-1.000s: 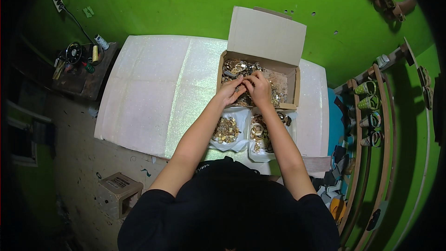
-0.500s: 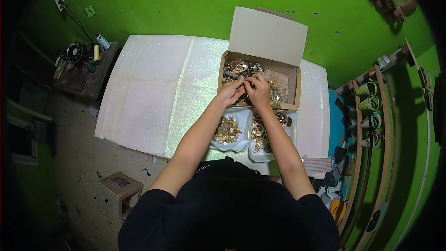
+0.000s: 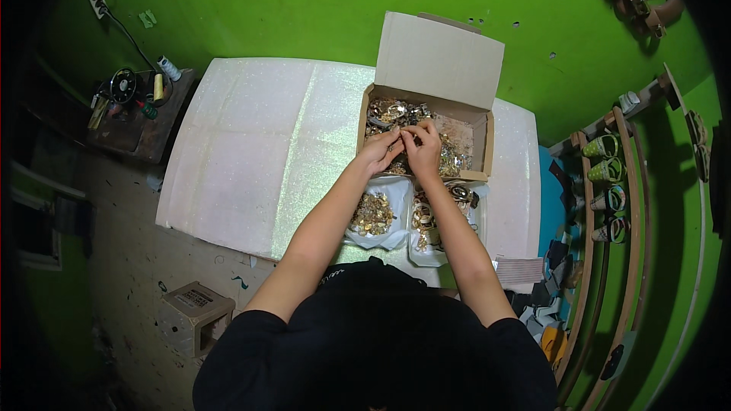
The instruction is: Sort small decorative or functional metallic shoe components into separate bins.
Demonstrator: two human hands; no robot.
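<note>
My left hand (image 3: 378, 152) and my right hand (image 3: 424, 154) meet over the open cardboard box (image 3: 489, 144), fingertips pinched close together. Whatever lies between the fingers is too small to make out. Inside the box is a heap of shiny gold and silver metal pieces (image 3: 390, 110), looking like buckles or ornaments; part of it is hidden by my hands. Below my left wrist, small gold pieces (image 3: 371, 215) fill a container lined with white plastic (image 3: 394, 240). Under my right forearm sits a pale container (image 3: 431, 258) with larger ring-shaped pieces (image 3: 422, 216).
A glittery white sheet (image 3: 236, 144) covers the table. To the left stand a dark side table (image 3: 137, 137) with thread spools (image 3: 168, 68) and a small stool-like box (image 3: 196, 312). Sandals (image 3: 605, 170) hang on a wooden rack (image 3: 633, 259) at right.
My right hand's fingers have shifted slightly against the left fingertips. Both hands stay over the box, and the containers have not moved.
</note>
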